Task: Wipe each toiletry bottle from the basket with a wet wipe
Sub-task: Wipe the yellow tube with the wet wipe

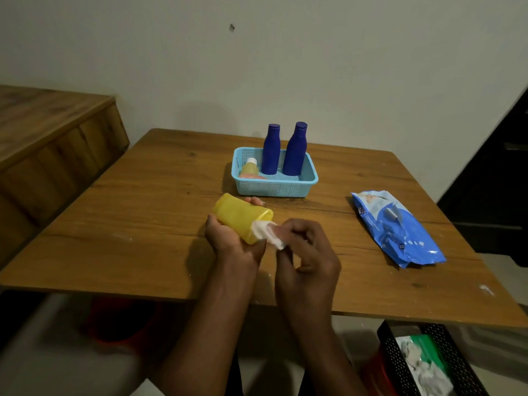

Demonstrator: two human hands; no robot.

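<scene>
The left hand [228,238] curls around a yellow plastic bottle [243,217] lying tilted across its palm. The right hand [305,250] pinches a crumpled white wet wipe [267,231] against the bottle's near end. Beyond both hands sits a light-blue plastic mesh basket [275,188].

We see a yellow bottle [243,217], a white wipe [268,232], two dark blue bottles [271,150] in a pale blue mesh-patterned basket [274,188], a blue-and-white packet [397,228], and a brown wood-grain counter [143,224].
</scene>
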